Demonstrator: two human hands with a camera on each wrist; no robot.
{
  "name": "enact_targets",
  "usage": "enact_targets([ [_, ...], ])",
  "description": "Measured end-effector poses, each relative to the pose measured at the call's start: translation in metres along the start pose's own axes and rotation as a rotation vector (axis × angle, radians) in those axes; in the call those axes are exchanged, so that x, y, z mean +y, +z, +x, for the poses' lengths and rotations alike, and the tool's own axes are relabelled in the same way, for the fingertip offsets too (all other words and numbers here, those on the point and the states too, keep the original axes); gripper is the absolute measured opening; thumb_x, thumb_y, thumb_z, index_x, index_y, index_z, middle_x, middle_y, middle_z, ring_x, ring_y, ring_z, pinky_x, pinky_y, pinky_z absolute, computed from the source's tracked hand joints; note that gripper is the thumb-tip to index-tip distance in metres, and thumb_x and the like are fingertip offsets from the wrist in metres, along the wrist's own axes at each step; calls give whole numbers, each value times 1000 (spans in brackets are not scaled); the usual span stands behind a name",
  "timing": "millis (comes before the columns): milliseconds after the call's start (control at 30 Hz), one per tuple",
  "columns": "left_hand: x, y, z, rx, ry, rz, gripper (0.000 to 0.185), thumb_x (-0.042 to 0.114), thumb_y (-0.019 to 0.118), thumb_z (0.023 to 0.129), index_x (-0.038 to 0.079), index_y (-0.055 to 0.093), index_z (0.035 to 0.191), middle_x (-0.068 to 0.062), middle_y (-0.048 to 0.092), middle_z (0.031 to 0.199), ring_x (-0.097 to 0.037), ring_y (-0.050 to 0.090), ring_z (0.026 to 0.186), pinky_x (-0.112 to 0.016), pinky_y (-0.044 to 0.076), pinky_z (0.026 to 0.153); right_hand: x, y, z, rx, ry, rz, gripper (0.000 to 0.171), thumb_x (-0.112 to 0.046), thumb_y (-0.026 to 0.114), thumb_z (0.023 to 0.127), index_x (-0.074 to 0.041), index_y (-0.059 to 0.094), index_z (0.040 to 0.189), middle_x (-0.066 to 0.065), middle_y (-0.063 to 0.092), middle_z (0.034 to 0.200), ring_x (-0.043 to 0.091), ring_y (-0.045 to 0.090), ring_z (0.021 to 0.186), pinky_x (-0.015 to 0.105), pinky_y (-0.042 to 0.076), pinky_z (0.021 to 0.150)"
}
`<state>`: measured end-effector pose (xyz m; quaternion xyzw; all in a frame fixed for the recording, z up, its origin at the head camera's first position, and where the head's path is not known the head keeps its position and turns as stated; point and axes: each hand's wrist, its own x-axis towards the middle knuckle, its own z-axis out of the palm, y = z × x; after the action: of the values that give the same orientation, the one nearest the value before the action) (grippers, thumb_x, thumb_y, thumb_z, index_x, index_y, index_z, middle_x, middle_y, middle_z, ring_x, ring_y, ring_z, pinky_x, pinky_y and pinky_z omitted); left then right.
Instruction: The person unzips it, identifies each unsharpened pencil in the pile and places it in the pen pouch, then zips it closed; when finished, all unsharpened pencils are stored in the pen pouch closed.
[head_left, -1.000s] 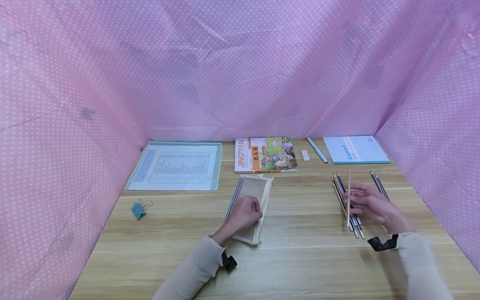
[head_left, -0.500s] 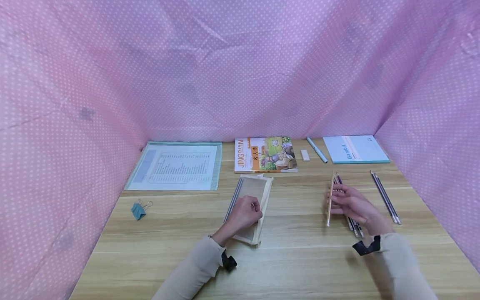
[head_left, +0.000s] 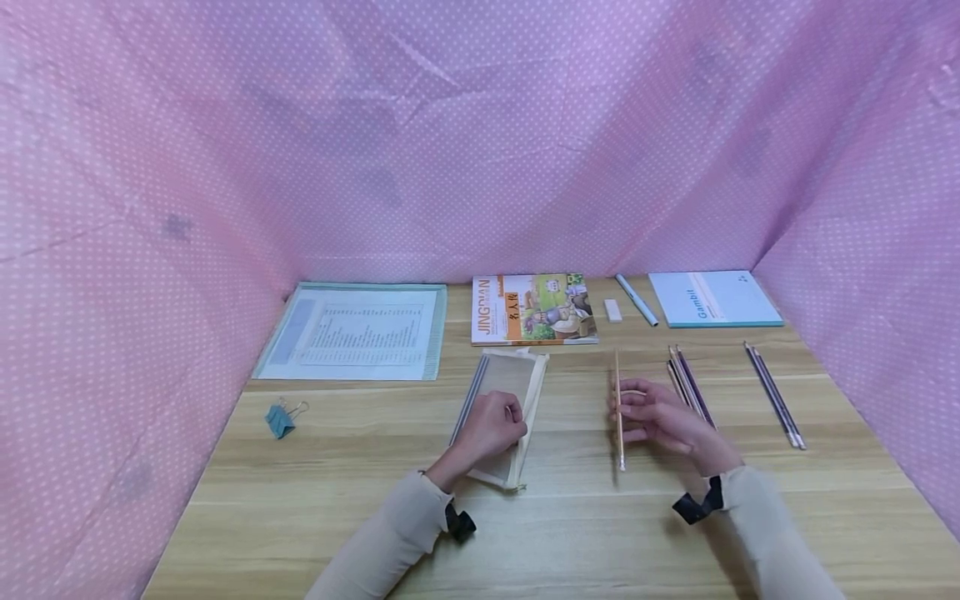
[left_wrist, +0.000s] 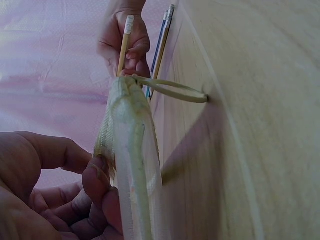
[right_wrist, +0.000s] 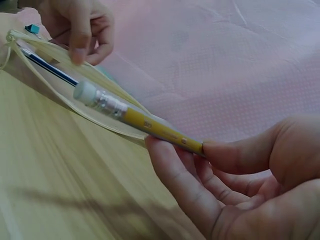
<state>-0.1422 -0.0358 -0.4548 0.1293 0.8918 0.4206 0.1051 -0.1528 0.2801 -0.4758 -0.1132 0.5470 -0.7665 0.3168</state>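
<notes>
In the head view a mesh zip pencil case [head_left: 510,375] lies at the middle of the table. My left hand [head_left: 491,427] pinches its edge between thumb and finger, and in the right wrist view the case's mouth gapes. Dark striped pencils [right_wrist: 50,67] show inside. My right hand [head_left: 663,418] pinches a yellow pencil [head_left: 619,417] with a white eraser end, held above the table to the right of the case. In the right wrist view the yellow pencil's [right_wrist: 155,129] eraser end points toward the case mouth; its tip is hidden behind my fingers.
Several pencils [head_left: 691,385] lie right of my right hand, partly hidden by it. Two dark pencils [head_left: 776,396] lie farther right. A book [head_left: 534,310], eraser [head_left: 612,311], pen [head_left: 637,300] and notebook [head_left: 712,298] line the back. A document folder [head_left: 348,332] and binder clip [head_left: 281,421] are left.
My right hand has carried the yellow pencil leftward, away from the loose pencils and toward the pencil case. The left hand has stayed on the case.
</notes>
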Motion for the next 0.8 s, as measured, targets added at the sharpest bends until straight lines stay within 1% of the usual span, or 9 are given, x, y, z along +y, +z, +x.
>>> enact_targets([
  [167,0,0,1,5,6,5,12,2,66,79,7,64,68,5,50,54,-6,47,48,-19,35,45,4,10,9,7,55,-33,34,2,46,100,-6,40,133,0,67,113,15,70,102,35,60,85],
  [333,0,1,1,11,17,14,11,2,66,78,7,64,68,6,51,55,-6,47,48,-19,35,45,9,19,18,14,122,-68,47,-1,49,99,5,30,142,2,67,114,15,70,102,35,60,84],
  [467,0,0,1,17,22,20,11,2,65,77,7,64,67,6,51,55,-5,47,49,-19,35,46,14,28,26,-7,155,-100,52,-1,49,99,11,25,144,2,67,112,15,70,99,35,61,84],
  [567,0,0,0,24,26,24,11,2,65,77,7,63,67,6,50,54,-5,46,49,-18,34,46,17,35,32,-11,174,-121,54,-1,50,99,14,24,144,2,68,110,15,70,97,35,61,82],
  [800,0,0,-1,31,37,12,10,2,65,76,6,64,67,7,49,53,-5,46,48,-18,35,46,18,50,46,-8,210,-166,60,-2,51,98,14,22,147,3,68,108,15,71,94,32,61,79],
])
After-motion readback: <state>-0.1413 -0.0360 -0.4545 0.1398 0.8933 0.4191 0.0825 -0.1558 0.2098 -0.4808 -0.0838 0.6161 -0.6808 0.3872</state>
